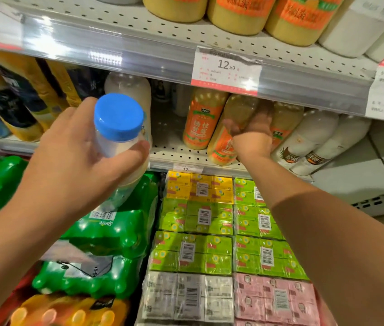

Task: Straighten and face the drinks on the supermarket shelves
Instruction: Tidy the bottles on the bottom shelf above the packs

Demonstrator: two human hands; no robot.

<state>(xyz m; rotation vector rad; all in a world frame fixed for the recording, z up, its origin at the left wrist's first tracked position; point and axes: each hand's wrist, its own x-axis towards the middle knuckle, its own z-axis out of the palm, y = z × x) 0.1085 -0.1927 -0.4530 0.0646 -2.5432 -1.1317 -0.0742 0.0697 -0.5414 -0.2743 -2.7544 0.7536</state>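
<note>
The left hand point(75, 158) is gripping a blue-capped milky bottle point(121, 137), holding it out in front of the middle shelf point(177, 152), off the shelf's front edge. The right hand point(253, 135) is wrapping around an orange-labelled juice bottle point(225, 142) that is leaning at the shelf's front edge, beside 1 upright orange-labelled bottle point(201, 121).

We see a blue-capped milky bottle point(122, 147) held off the shelf. Orange-labelled bottles point(201, 121) stand behind; one point(227, 140) leans.
</note>
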